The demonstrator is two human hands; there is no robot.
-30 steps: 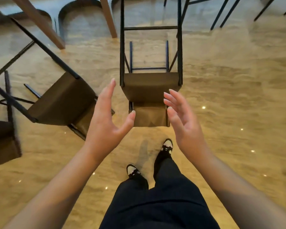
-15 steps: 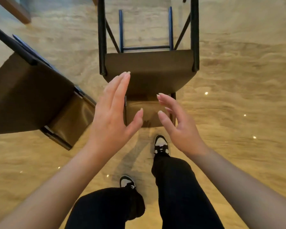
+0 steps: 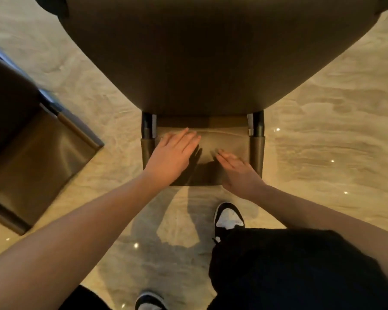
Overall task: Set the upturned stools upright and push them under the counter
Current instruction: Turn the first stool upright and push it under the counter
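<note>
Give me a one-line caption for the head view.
Both hands, left and right, reach open onto the backrest of an upturned stool lying on the floor.

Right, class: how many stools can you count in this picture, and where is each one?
2. One stool lies tipped straight ahead, both hands on its backrest. A second stool lies at the left edge, partly cut off. Others may lie outside the frame.

Glossy beige marble floor [image 3: 323, 108]; black-and-white sneakers [image 3: 229, 218], black trousers [image 3: 300, 271] below.
</note>
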